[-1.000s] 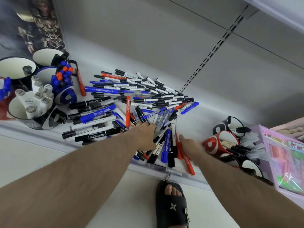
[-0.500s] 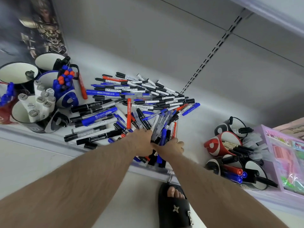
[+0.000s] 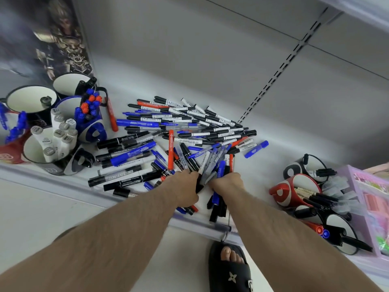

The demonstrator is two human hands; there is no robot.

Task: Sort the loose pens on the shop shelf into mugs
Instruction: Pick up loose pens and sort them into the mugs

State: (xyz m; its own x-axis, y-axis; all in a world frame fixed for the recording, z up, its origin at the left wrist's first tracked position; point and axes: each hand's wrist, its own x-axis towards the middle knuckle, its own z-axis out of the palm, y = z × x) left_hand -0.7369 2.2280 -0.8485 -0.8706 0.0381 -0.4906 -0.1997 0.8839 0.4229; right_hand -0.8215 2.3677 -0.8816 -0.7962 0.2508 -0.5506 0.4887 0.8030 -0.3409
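**Blue, black and red pens lying heaped on a white shelf**

White shelf (image 3: 273, 165) is carrying five mugs at its left end: one red (image 3: 8, 152), one grey full of grey-capped markers (image 3: 52, 157), one blue holding blue and red pens (image 3: 92, 127), two dark ones behind. Spreading across the middle is a pile of loose pens (image 3: 179, 131), too many to count. At its near edge the left hand (image 3: 185, 186) and right hand (image 3: 227, 183) are meeting, both curling round one bundle of pens (image 3: 210, 165). Four mugs are lying at the right, one red (image 3: 294, 192). One black sandal (image 3: 230, 270) is showing below.
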